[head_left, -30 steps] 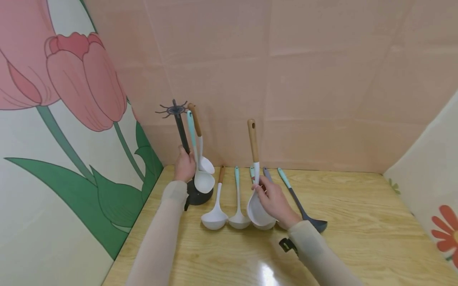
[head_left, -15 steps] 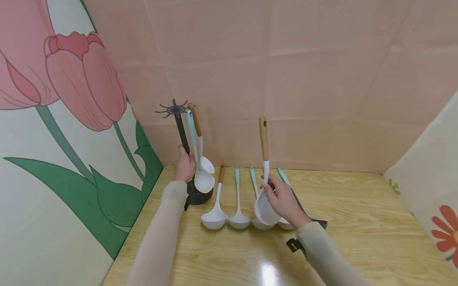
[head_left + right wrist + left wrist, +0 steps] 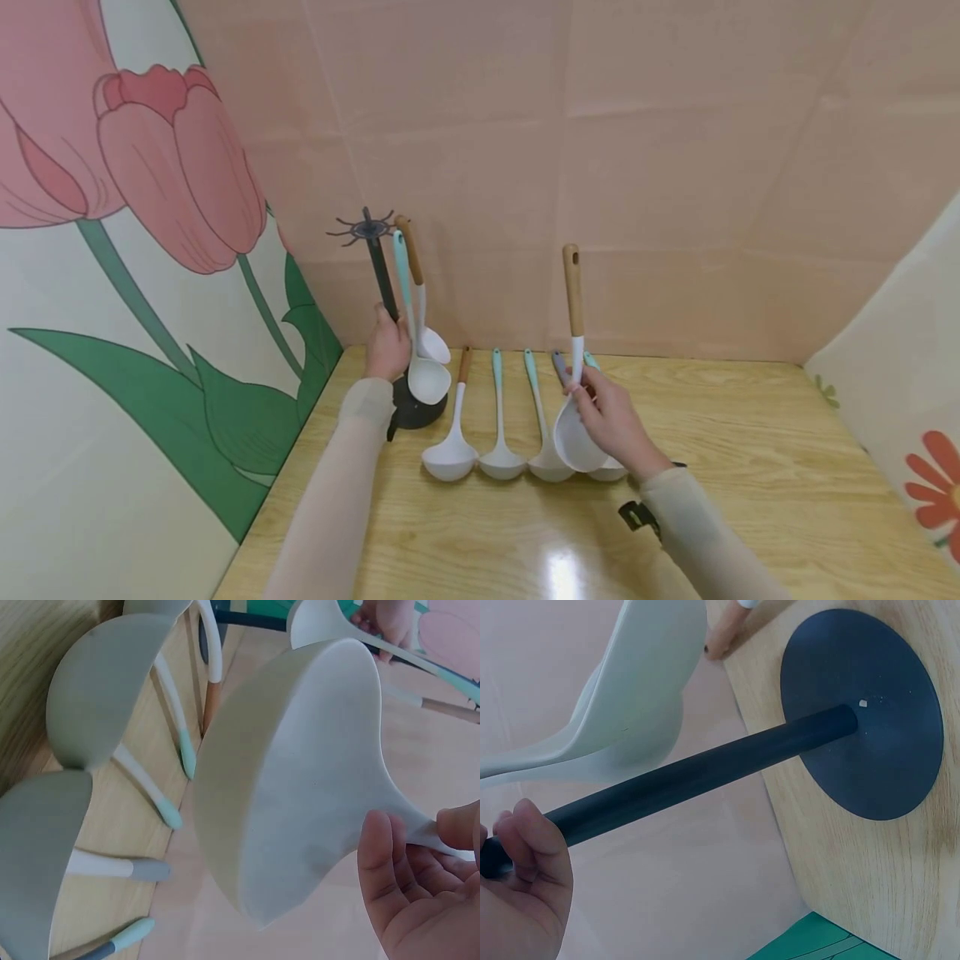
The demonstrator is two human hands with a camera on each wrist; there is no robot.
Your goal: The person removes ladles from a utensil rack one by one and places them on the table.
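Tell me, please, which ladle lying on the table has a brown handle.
The leftmost white ladle in the head view's row, nearest the black stand; the other ladles lying there have mint or grey handles.

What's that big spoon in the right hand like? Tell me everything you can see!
It's a ladle with a wide, white, smooth bowl that looks like plastic and has nothing in it. A white neck leads to a light brown handle that looks like wood, with a hole near its tip. It stands nearly upright, handle up. The right hand pinches it low on the neck, next to the bowl, and it looks lifted above the table.
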